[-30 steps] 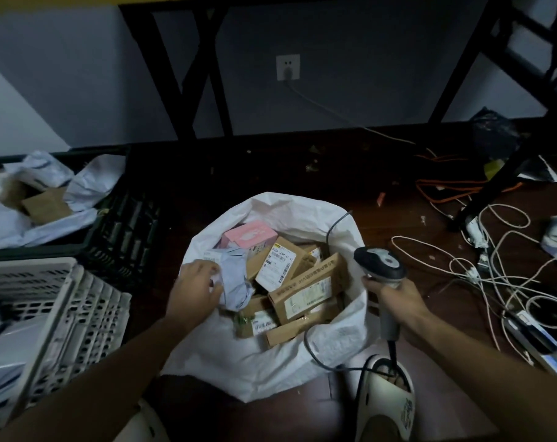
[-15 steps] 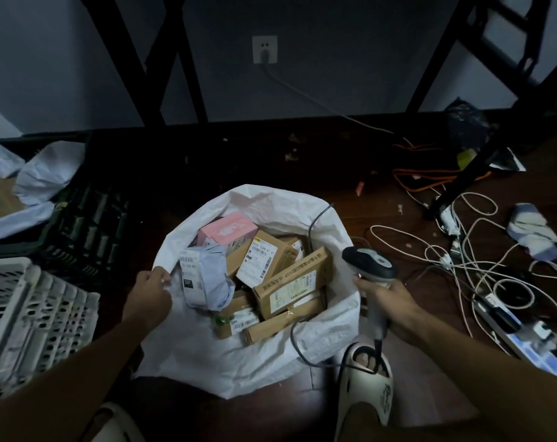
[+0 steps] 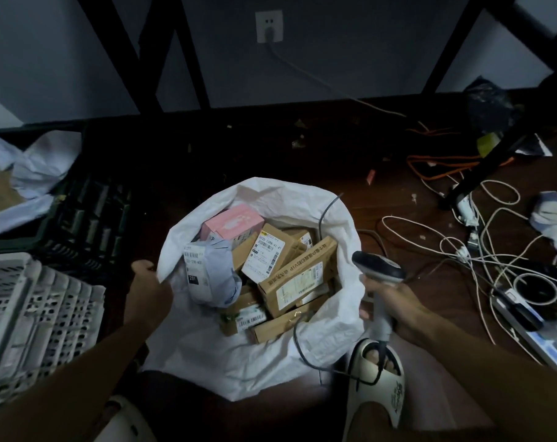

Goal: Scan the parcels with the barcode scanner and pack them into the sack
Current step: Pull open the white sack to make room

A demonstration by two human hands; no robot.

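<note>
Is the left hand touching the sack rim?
Touching. Head view shows the left hand gripping the white sack's left rim, fabric bunched against the fingers.

White sack (image 3: 226,355) holding brown boxes (image 3: 298,279), one pink box (image 3: 231,222) and a pale grey mailer (image 3: 211,275). Left of sack, white lattice crate (image 3: 31,317) and black crate (image 3: 85,218). Right of sack, white and orange cables (image 3: 446,161).
</note>
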